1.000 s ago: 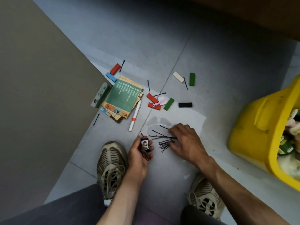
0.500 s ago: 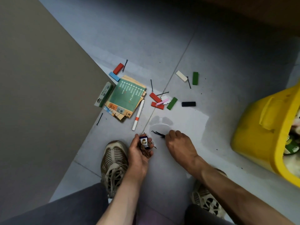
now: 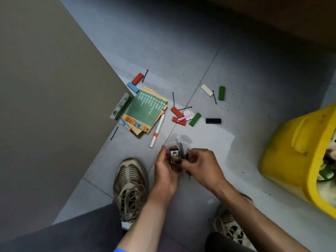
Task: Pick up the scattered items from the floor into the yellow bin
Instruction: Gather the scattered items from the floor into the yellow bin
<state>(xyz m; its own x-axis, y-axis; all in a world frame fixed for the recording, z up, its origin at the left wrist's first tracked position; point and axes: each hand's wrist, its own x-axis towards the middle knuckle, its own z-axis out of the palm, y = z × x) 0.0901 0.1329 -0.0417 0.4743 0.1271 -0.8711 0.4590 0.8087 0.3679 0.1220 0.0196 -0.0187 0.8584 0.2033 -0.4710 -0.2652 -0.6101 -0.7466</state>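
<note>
While the two hands meet above the floor (image 3: 209,51), the left hand (image 3: 166,171) has its fingers (image 3: 163,151) curled around a small picture card (image 3: 174,154) and a dark clutch of hairpins (image 3: 182,151). The right hand (image 3: 203,165) has its fingers closed on that same bundle from the other side, pins sticking out above and below the knuckles. Just beyond the fingertips lies a white marker (image 3: 157,130) with an orange band, beside a stack of booklets (image 3: 144,111). Farther out from the fingers sit red blocks (image 3: 177,115), a pink clip (image 3: 184,118), green blocks (image 3: 195,119), a black block (image 3: 213,120) and loose pins. Well off to the right hand's side stands the yellow bin (image 3: 291,160), already holding things.
</note>
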